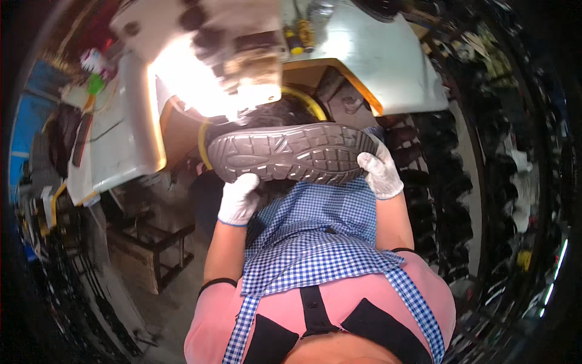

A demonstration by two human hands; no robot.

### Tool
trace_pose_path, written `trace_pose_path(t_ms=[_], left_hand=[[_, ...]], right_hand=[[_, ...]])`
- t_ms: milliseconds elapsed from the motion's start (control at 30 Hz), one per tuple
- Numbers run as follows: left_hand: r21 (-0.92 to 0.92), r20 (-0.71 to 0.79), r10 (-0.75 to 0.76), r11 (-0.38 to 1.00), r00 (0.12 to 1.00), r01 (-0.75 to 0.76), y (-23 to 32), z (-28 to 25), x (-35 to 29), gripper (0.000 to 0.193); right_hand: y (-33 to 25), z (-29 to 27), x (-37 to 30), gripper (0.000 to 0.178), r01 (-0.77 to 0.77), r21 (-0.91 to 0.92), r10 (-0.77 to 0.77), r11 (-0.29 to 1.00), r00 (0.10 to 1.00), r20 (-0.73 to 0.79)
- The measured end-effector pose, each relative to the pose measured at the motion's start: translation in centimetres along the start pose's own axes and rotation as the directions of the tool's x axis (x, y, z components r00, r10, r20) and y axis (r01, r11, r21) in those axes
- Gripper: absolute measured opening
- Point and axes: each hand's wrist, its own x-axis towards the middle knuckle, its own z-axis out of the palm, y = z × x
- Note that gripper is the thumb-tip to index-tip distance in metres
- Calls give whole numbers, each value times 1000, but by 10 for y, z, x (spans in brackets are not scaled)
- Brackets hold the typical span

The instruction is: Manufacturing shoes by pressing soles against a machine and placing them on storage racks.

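Observation:
A dark shoe sole (pixel 294 153) lies crosswise in front of me, its chunky tread turned up toward my view. Both my hands wear white work gloves. My left hand (pixel 239 199) grips the lower edge near the left end, thumb up against the rim. Wrapped round the right end is my right hand (pixel 382 168), its thumb on the tread. The fingers of both hands are mostly hidden behind the sole. Whether an upper is attached underneath cannot be made out. Below it hangs my blue-and-white checked apron (pixel 315 242).
Ahead stands a pale machine (pixel 242 54) with a glaring lamp, between white worktops (pixel 388 60). Yellow-and-dark small bottles (pixel 300 37) stand on the right worktop. A yellow rim (pixel 309 100) shows behind the sole. A wooden stool (pixel 151 255) is at lower left; racks of dark shoes (pixel 445 182) line the right.

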Motion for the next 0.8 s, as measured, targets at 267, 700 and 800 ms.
trace_pose_path(t_ms=[267,700,800], left_hand=[[-334,-202,-284,920,937,206,-13,-23,14,38],[-282,-116,196,934,974,-221,-24,-58,-12,85],[-308,-68,243,918,968,-251,-22,-58,-11,82]], right_hand=[[4,3,19,52,613,-176,-618,770,786,33],[4,56,37,72,39,623,-60,781,998,13],[5,57,34,76,42,540,-46,841,999,-6]])
